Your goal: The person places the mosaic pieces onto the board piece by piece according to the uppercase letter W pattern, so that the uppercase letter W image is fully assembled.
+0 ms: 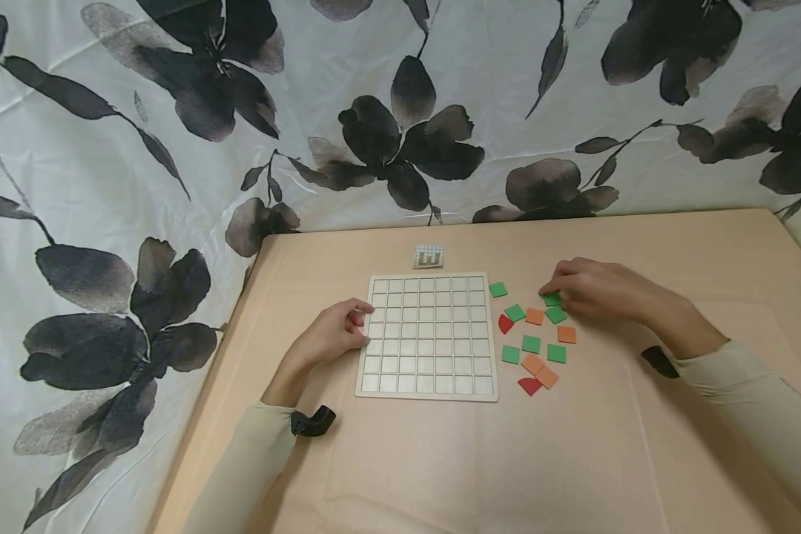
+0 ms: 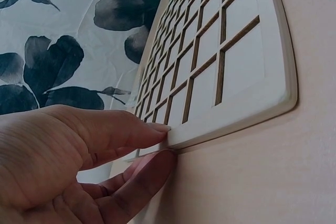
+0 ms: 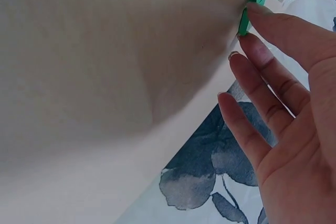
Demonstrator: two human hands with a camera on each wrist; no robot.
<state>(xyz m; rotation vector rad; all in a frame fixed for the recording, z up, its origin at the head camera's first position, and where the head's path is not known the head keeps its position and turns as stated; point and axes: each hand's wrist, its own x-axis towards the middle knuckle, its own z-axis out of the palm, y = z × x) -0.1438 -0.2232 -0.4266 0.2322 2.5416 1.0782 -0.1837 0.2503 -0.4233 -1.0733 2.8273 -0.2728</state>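
Note:
A white grid board (image 1: 427, 337) with rows of square cells lies flat on the table. My left hand (image 1: 334, 327) pinches its left edge; in the left wrist view the thumb (image 2: 121, 129) lies on the rim and a fingertip meets the side just below. To the board's right, my right hand (image 1: 594, 288) pinches a green square tile (image 3: 244, 23) between thumb and index finger, the other fingers spread. Close to that hand lies another green tile (image 1: 556, 315). Orange square tiles (image 1: 566, 334) and red curved-edged tiles (image 1: 529, 386) are scattered nearby, some overlapping.
Behind the board lies a small card (image 1: 429, 256) printed with a grid pattern. The wooden table (image 1: 480, 460) meets a floral cloth (image 1: 320, 74) at its back and left edges. Black wrist cameras (image 1: 312, 422) sit at both cuffs.

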